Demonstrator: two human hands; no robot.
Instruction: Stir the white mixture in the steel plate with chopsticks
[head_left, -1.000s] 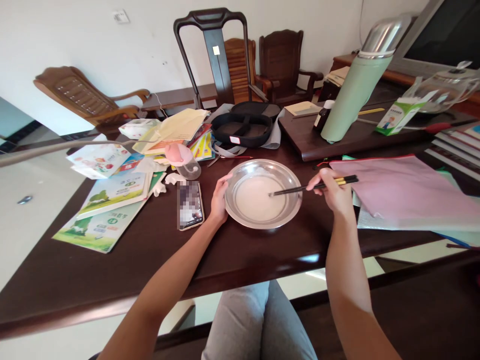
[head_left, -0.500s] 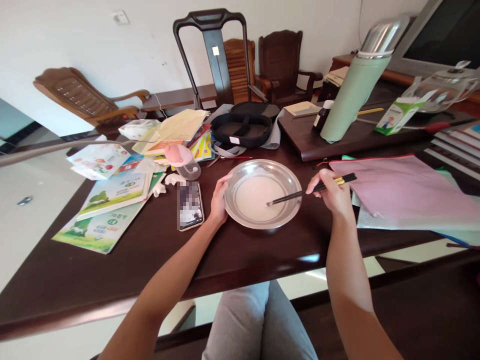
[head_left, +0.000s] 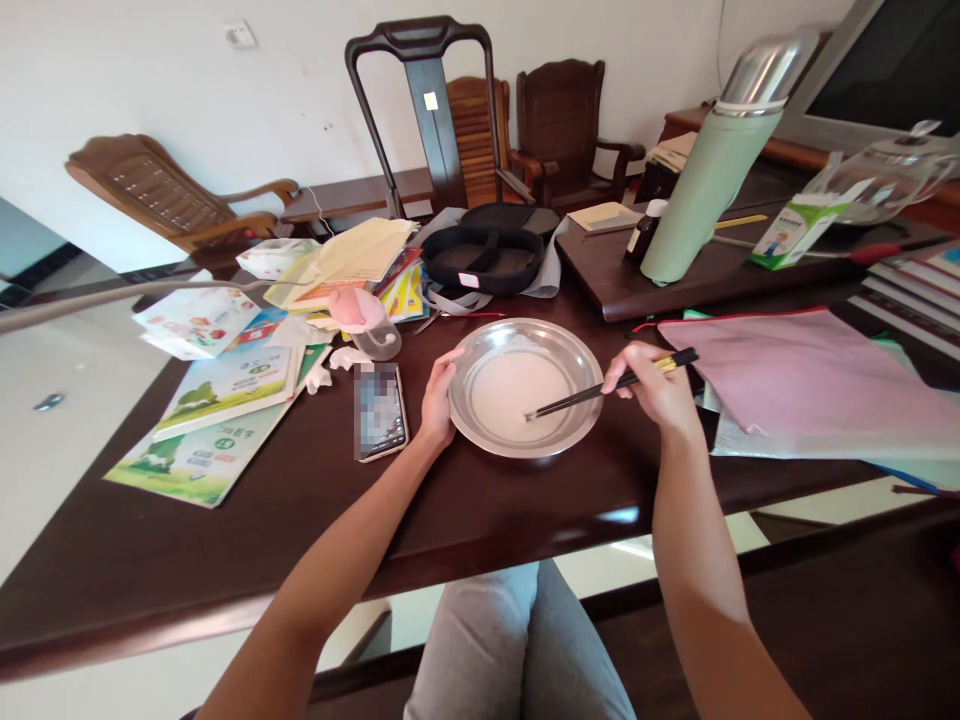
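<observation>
On desk (head_left: 495,510) | right grip (head_left: 651,384) pinching chopsticks (head_left: 570,400); left grip (head_left: 437,400) clasping bowl (head_left: 517,446) | likely stirring pale contents (head_left: 510,388) | next stroke probably needs bowl steady

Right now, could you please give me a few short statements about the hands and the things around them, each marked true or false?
1. The right hand holds black chopsticks, with their tips inside the metal bowl. True.
2. The metal bowl's contents look dark. False: they look pale and whitish.
3. The phone lies on the table, to the left of the metal bowl. True.
4. The left hand is holding the phone. False: it is against the left side of the metal bowl.
5. The pink pouch lies to the right of the metal bowl. True.
</observation>
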